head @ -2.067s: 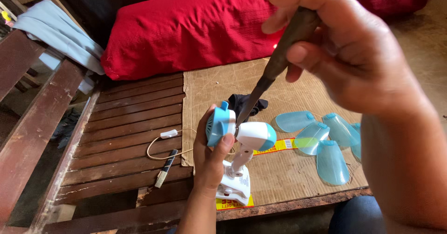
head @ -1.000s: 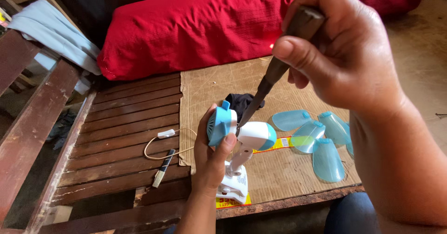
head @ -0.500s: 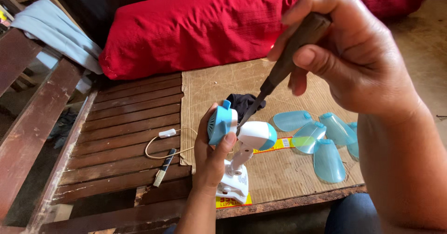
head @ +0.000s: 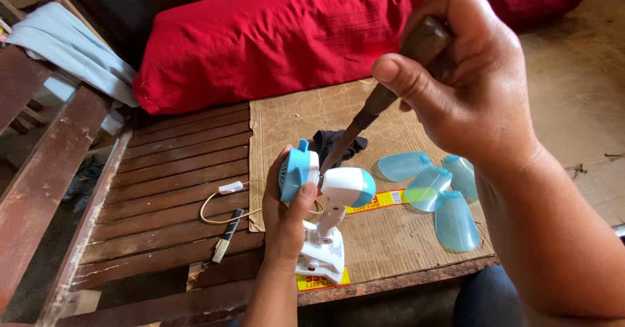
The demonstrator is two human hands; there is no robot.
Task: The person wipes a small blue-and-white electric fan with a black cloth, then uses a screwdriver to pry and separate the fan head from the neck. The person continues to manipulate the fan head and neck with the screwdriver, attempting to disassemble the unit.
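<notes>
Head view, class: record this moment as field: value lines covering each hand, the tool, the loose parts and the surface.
Left hand: grips a small blue-and-white clip fan
Right hand: holds a dark-handled screwdriver, tip at the fan's motor housing
Loose parts: translucent blue fan blades lying to the right
Surface: cardboard sheet on a slatted wooden bench
Behind: red cushion

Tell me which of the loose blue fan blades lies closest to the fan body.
The upper-left blade, lying crosswise beside the fan body. The other blades lie farther right on the cardboard.
</notes>
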